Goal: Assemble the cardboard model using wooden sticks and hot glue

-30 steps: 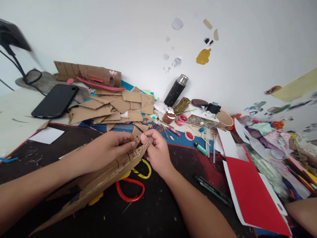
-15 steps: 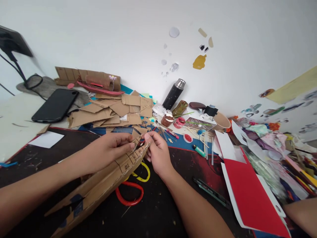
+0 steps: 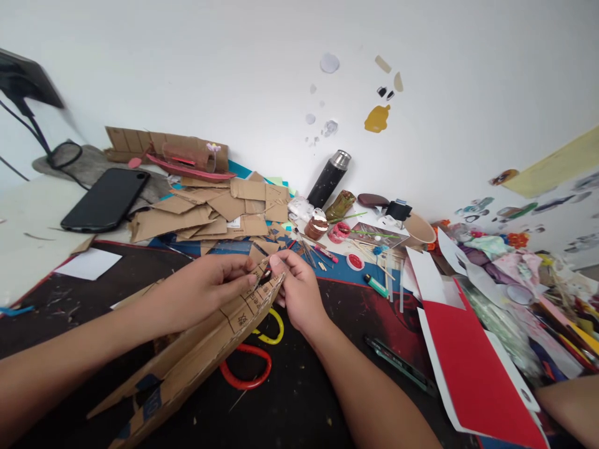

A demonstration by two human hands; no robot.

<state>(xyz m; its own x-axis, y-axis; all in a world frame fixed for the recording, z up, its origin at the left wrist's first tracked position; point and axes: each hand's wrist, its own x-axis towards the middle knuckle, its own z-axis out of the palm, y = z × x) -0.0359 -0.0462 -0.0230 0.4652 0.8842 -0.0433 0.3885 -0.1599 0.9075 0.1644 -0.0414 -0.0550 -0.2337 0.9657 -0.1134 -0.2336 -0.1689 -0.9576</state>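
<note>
Compared with a second ago, the cardboard (image 3: 229,330) has tipped, so more of its printed inner side and the blue patches at its near end show, and the gap between its two walls is plainer. A yellow bit that peeped out beneath it is now hidden. The cardboard is held over the dark mat (image 3: 285,411), beside the red and yellow loops of the scissors (image 3: 248,386). The left hand (image 3: 206,287) has its fingers drawn narrow, thumb and fingertips gripping one wall near the far end. The right hand (image 3: 298,284) pinches that far end, its thumb on top; how its hidden fingers lie cannot be told.

Beyond the hands, the brown jar (image 3: 314,231) has white stuff at its mouth, and the red jar (image 3: 338,232) stands just beside it. A lid (image 3: 355,262) nearer the mat holds red paint. The black flask (image 3: 325,181) leans by the wall, capped, and what lies in the beige bowl (image 3: 423,226) cannot be made out
</note>
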